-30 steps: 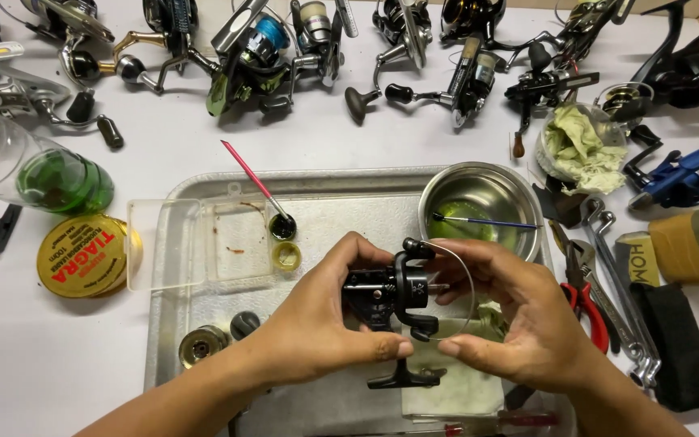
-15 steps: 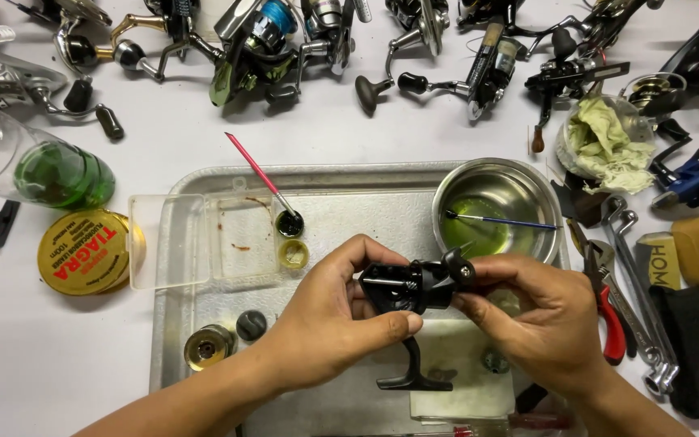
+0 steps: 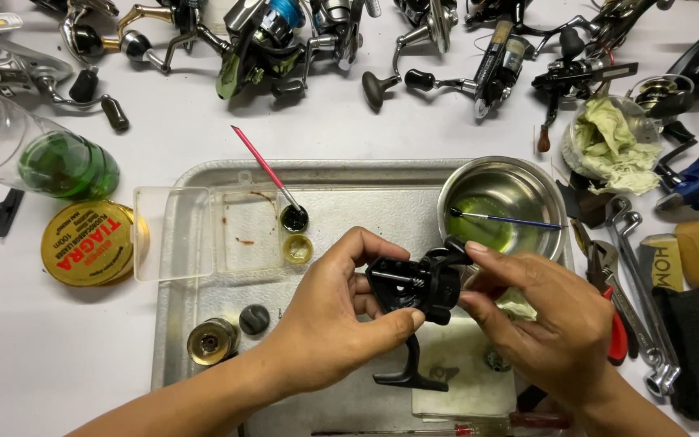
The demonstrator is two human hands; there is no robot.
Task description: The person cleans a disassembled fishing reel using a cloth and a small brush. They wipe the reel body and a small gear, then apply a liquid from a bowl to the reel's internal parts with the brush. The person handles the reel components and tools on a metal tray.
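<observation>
Over tray [image 3: 204, 174] (metal), hands [image 3: 341, 320] grip reel [image 3: 414, 287].

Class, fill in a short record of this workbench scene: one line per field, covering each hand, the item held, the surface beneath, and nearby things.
Left hand: left hand grips the black fishing reel body
Right hand: right hand pinches the reel's right end
Surface: dented metal tray on a white table
In tray: steel bowl of green liquid, clear plastic box, white cloth
Behind: row of spinning reels
</observation>
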